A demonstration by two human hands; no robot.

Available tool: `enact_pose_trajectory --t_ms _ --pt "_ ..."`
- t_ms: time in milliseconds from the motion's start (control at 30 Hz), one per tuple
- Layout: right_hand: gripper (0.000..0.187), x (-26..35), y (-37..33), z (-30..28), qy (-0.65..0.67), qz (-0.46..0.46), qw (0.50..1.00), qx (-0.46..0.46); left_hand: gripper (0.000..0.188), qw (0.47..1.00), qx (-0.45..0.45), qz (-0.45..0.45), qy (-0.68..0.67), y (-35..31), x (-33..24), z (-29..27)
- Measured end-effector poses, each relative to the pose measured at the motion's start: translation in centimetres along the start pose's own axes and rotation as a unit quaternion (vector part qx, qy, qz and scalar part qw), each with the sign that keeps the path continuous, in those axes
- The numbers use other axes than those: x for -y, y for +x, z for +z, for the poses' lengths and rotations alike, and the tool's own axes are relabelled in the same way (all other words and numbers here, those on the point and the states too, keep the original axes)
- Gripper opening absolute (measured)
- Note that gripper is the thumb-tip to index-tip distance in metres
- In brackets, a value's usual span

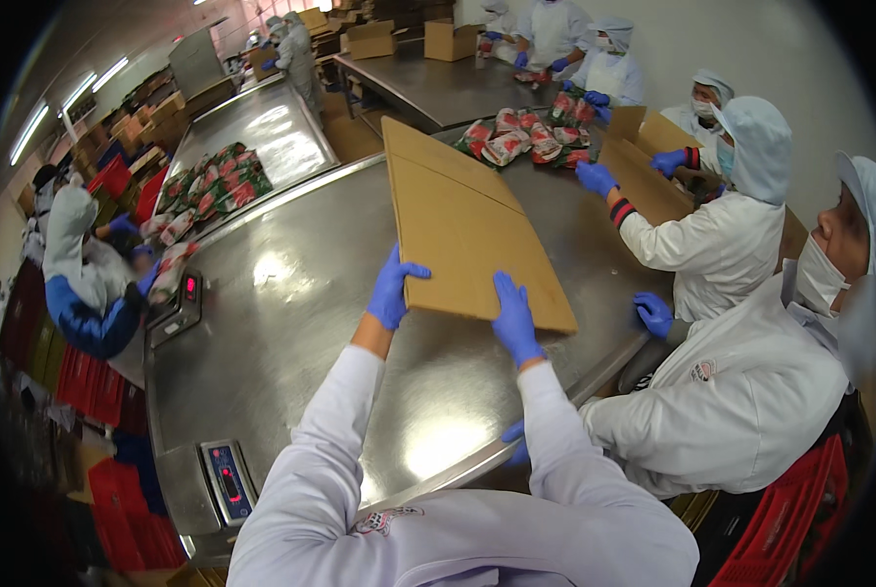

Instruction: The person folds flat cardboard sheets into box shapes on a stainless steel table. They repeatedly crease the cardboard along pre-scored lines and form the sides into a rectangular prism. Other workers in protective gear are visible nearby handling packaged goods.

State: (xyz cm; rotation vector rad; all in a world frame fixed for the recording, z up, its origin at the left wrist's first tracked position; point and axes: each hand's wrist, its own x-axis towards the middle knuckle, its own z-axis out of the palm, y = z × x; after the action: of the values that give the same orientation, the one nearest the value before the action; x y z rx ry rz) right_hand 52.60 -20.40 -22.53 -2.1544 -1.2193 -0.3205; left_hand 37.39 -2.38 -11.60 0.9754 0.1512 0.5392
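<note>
A flattened brown cardboard box [467, 230], with a crease across its upper part, slants above the steel table in front of me. My left hand [394, 286], in a blue glove, grips its left edge near the lower corner, with the thumb over the near face. At the lower edge, my blue-gloved right hand [514, 318] holds the cardboard with its fingers extended along the near face. The far side of the cardboard is hidden, as are any fingers behind it.
The steel table [291, 362] bears a digital scale [228, 479] at its near left corner. Red-and-green packs [526, 137] lie behind the cardboard. A co-worker [722, 205] at the right handles an open carton [644, 176]; a nearer person [732, 391] stands close to my right arm.
</note>
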Motion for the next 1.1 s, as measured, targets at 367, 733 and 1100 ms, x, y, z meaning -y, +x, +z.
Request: enact_pose_trajectory --t_ms 367,733,1100 --pt "0.077 13.0 -9.8 -3.5 0.125 -0.090 0.970 0.190 0.083 0.972 -0.183 0.139 0.043 -27.3 -12.2 0.6" --pt "0.065 15.3 -5.4 13.1 0.586 0.180 0.649 0.452 0.081 0.910 -0.339 0.225 0.079 -40.9 -19.8 -3.6" --pt "0.052 5.1 2.8 18.3 0.419 0.220 0.858 0.199 0.048 0.893 -0.402 -0.063 0.192 -26.8 -14.9 -19.0"
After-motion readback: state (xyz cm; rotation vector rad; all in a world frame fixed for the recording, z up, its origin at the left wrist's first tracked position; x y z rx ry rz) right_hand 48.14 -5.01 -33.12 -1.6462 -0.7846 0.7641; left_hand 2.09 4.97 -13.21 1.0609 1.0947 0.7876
